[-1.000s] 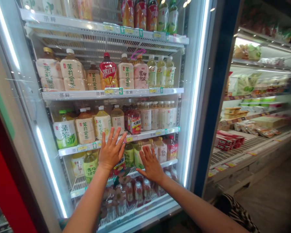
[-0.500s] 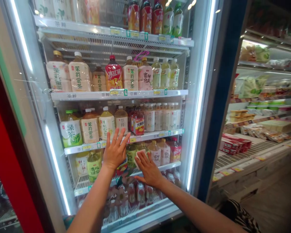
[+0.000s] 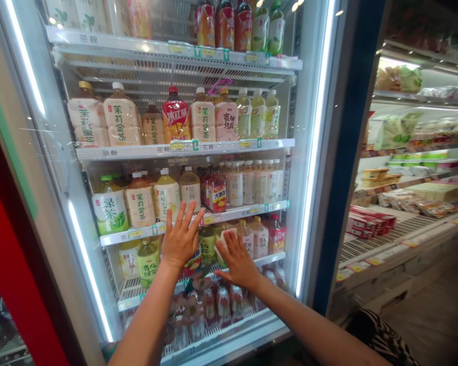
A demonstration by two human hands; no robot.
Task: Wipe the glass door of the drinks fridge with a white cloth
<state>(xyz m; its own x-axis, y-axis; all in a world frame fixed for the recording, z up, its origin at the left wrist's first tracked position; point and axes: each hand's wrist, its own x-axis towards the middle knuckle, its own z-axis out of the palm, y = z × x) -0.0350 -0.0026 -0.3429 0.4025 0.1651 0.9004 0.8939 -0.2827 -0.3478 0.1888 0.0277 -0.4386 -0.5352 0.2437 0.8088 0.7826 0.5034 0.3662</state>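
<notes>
My left hand (image 3: 180, 238) lies flat with spread fingers on the glass door (image 3: 303, 107) of a lit drinks fridge. To its right, my right hand (image 3: 239, 265) presses a small white cloth (image 3: 225, 236) to the same glass, its fingers stretched over the cloth. Whether the cloth is paper or fabric, I cannot tell. Behind the glass, bottled drinks stand in rows on several white shelves (image 3: 198, 147). A green-capped tea bottle (image 3: 110, 206) is on the shelf left of my left hand, and pale bottles (image 3: 260, 236) are behind and beside my right hand.
Bright light strips (image 3: 316, 152) run up both sides of the fridge. A dark blue frame (image 3: 345, 142) borders it on the right. Beyond that stands an open chilled display (image 3: 397, 223) with packaged food. At far left is a red panel (image 3: 11, 244). Black-and-white striped fabric (image 3: 383, 330) shows at lower right.
My right hand has shifted slightly up and to the right with the cloth against the glass. My left hand stays in nearly the same place. The camera view has moved a little.
</notes>
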